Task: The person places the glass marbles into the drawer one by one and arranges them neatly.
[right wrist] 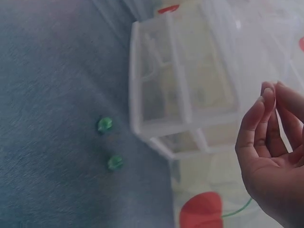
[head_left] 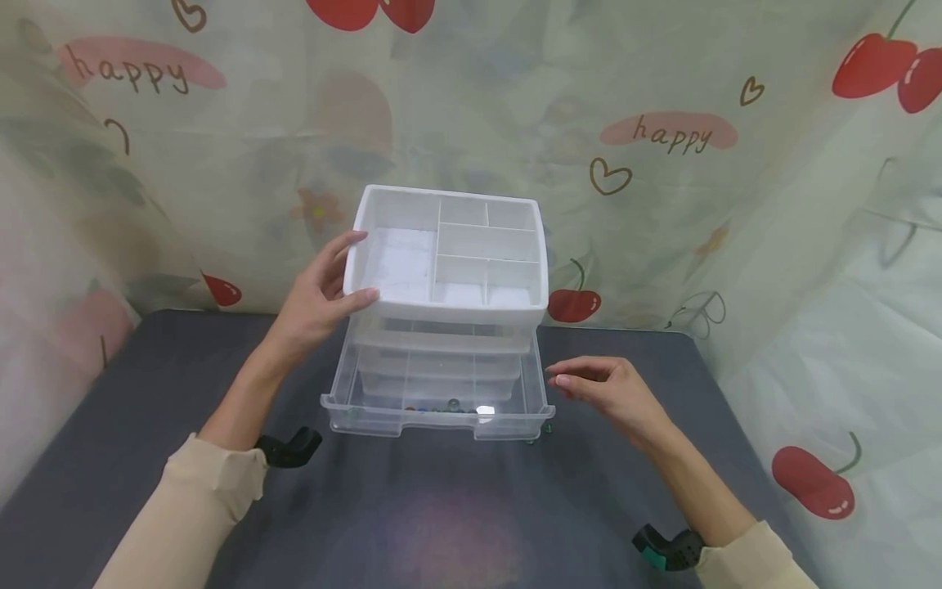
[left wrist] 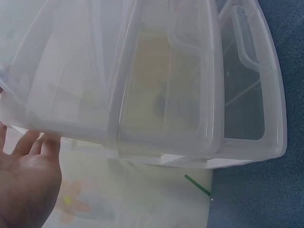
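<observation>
A small drawer organizer stands on the table, topped by a white compartment tray [head_left: 486,242]. My left hand [head_left: 318,286] grips the tray's left side, thumb at its front corner and fingers behind. Below the tray a clear drawer [head_left: 437,422] is pulled out toward me, with several glass marbles [head_left: 454,405] in it. My right hand [head_left: 599,384] hovers just right of this drawer. Its thumb and fingertips [right wrist: 268,92] come together, and I cannot tell whether anything small is between them. Two green marbles [right wrist: 105,124] lie on the table beside the organizer.
The dark table [head_left: 434,507] runs back to a fabric backdrop [head_left: 486,106] printed with cherries and "happy". More pale fabric [head_left: 861,327] hangs at the right. Lower drawers [left wrist: 242,99] of the organizer are pushed in. A black wrist device [head_left: 290,448] sits on each forearm.
</observation>
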The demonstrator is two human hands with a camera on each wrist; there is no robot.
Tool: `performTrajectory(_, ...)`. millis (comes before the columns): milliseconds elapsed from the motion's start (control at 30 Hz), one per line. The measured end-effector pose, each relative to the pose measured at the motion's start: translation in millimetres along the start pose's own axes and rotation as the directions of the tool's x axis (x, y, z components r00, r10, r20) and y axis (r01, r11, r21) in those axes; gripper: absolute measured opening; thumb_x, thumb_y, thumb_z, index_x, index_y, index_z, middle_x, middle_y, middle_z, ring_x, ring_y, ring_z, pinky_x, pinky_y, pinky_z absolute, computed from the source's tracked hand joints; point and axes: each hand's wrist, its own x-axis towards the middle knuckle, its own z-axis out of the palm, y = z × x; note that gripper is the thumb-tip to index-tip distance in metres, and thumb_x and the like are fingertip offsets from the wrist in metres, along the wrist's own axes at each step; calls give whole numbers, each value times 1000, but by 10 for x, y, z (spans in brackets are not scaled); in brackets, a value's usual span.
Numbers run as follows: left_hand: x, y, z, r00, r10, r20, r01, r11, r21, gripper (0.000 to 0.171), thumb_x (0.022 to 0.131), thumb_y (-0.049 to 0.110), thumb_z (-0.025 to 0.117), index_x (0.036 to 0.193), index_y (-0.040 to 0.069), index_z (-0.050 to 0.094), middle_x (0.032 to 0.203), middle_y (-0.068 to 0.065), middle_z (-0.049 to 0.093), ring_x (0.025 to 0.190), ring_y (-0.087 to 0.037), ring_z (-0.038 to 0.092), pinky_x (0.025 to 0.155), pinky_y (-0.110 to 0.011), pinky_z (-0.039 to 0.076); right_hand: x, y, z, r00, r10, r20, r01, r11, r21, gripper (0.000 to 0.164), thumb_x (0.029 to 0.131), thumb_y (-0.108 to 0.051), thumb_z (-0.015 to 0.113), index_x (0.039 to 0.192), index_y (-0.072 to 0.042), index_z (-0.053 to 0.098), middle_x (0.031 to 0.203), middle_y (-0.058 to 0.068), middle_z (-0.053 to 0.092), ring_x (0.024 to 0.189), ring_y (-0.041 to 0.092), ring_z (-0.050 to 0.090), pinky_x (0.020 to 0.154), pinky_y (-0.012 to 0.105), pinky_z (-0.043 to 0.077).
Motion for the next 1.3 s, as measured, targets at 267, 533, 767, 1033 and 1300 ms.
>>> performTrajectory(267, 17, -15, 0, 1000, 3, 3, -3, 1000, 9, 73, 92, 3, 69, 154, 21, 35, 157, -21, 30, 138, -36, 38, 90, -20, 46, 46, 288, -17, 998, -14, -64, 13, 1000, -16, 42, 91, -20, 74, 119, 10, 65, 100, 2, 74, 92, 28, 66, 82, 33, 54)
performTrajectory(533, 10, -10, 12, 1000, 1, -2, -1, 1000, 6, 72, 93, -1, 66, 154, 19, 34, 157, -20, 31, 138, -35, 37, 90, -19, 45, 56, 518, -8, 997, 22, -68, -26, 998, -58, 39, 89, -22, 76, 118, 4, 69, 106, 7, 72, 95, 32, 65, 83, 36, 54)
performTrajectory(767, 9, -14, 6, 1000, -1, -5, 1, 1000, 4, 71, 93, -1, 66, 154, 18, 34, 157, -20, 31, 137, -34, 39, 90, -20, 46, 61, 731, 20, 1000, 18, -26, -20, 998, -57, 35, 90, -19, 75, 117, 3, 70, 111, 18, 70, 90, 26, 67, 80, 33, 55)
performTrajectory(1033, 7, -15, 3, 1000, -4, -4, 4, 1000, 16, 72, 92, 3, 68, 154, 21, 35, 157, -21, 31, 136, -36, 40, 89, -20, 47, 63, 906, 35, 998, 61, -4, -62, 996, -70, 32, 90, -21, 76, 116, -3, 71, 108, 9, 72, 90, 31, 66, 80, 38, 55)
performTrajectory(1300, 8, -14, 6, 1000, 0, -6, 0, 1000, 5, 72, 92, 2, 69, 153, 21, 35, 157, -21, 30, 137, -36, 39, 89, -20, 46, 73, 1011, 14, 998, 45, 34, -40, 989, -141, 32, 89, -14, 75, 117, 0, 70, 108, 17, 71, 86, 20, 67, 76, 35, 55)
